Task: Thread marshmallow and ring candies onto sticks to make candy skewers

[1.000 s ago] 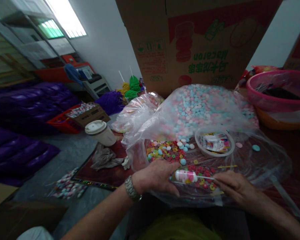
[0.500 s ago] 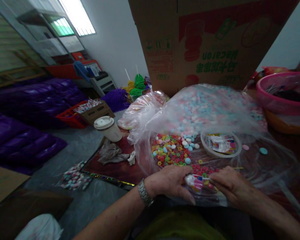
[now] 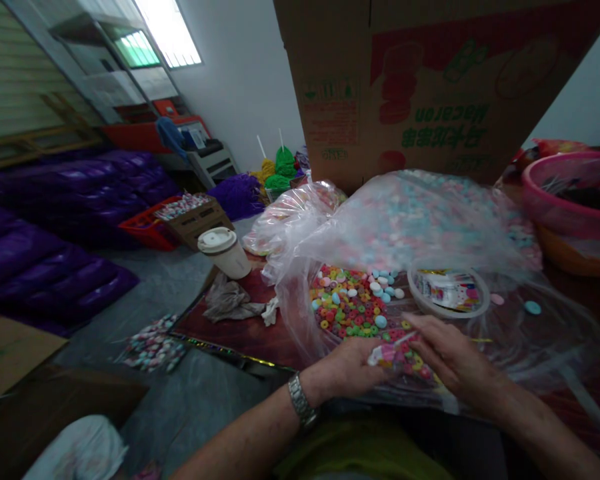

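Observation:
A small printed packet (image 3: 383, 355) in pink and white is pinched in my left hand (image 3: 347, 367), which wears a metal watch. My right hand (image 3: 453, 353) has its fingers closed on a thin white stick (image 3: 406, 338) that runs from the packet. Both hands are over a clear plastic sheet (image 3: 300, 307) with ring-shaped candies (image 3: 353, 310) of many colours. Pastel oval candies (image 3: 386, 285) lie behind them. A round clear tub (image 3: 485, 300) beyond my right hand holds more printed packets (image 3: 447, 291).
A large bag of pastel candies (image 3: 420, 213) lies behind, before a tall cardboard box (image 3: 350, 87). Left are a lidded paper cup (image 3: 225, 253) and a crumpled cloth (image 3: 230, 299). A pink basin (image 3: 540, 183) stands at the right. Purple bags (image 3: 80, 193) fill the far left.
My right hand has risen slightly, and the packet and stick are now tilted up towards the right. My left fingers have closed in around the packet. The whole view has shifted slightly.

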A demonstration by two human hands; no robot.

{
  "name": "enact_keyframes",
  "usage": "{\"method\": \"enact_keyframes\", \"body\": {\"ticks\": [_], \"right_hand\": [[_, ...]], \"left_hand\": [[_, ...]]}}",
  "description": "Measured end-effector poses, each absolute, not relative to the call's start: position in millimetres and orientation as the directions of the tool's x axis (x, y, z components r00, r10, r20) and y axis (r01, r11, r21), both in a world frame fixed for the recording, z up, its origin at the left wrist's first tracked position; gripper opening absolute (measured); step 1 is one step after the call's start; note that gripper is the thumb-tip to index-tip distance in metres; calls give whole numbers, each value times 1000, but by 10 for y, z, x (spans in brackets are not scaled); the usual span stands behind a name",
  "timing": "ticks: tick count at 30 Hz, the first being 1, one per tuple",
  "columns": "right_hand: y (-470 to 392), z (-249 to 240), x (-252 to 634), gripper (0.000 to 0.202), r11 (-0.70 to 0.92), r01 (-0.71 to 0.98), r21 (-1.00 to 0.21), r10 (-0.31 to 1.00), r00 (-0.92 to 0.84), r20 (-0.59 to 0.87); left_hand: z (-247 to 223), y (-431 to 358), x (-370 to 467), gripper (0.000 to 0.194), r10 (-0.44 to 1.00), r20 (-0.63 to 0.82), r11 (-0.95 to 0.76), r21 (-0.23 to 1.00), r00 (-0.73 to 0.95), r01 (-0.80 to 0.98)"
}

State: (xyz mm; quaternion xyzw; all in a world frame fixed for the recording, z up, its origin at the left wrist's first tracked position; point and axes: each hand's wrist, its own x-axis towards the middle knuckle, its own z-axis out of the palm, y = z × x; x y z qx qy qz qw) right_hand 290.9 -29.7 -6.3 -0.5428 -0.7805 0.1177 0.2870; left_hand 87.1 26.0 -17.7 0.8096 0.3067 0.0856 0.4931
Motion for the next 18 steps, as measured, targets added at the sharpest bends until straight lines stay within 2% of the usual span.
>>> {"method": "enact_keyframes", "body": {"ticks": [1, 3, 5, 6, 8, 11, 13, 15, 18], "right_hand": [[-295, -83, 2897, 30, 313, 768, -558, 921, -104, 374], [-303, -141, 2809, 37, 192, 700, -688, 944, 59, 323], [-319, -204, 2659, 28, 154, 618, -771, 981, -5, 193], [-326, -225, 2581, 26, 167, 588, -791, 986, -74, 152], [-332, -229, 2463, 30, 219, 550, -806, 975, -148, 163], [-321, -166, 2415, 32, 238, 499, -833, 968, -189, 164], [-305, -143, 2437, 34, 159, 446, -880, 978, -194, 79], [-284, -167, 2470, 37, -19, 330, -944, 983, -165, -77], [-256, -203, 2483, 41, -267, 23, -963, 956, -123, -268]], "left_hand": [[-200, 252, 876, 26, 632, -163, -292, 856, 757, 428], [-226, 230, 891, 24, 730, -180, -267, 813, 660, 517], [-228, 202, 902, 18, 775, -197, -277, 749, 600, 602], [-222, 189, 898, 15, 761, -199, -282, 756, 618, 591], [-206, 177, 862, 18, 670, -194, -240, 857, 716, 456], [-192, 201, 751, 24, 533, -204, 1, 971, 821, 241], [-196, 237, 688, 25, 503, -255, 93, 966, 826, 241], [-207, 276, 664, 23, 519, -236, 38, 966, 821, 254], [-207, 261, 675, 22, 651, -108, -214, 924, 752, 318]]}}
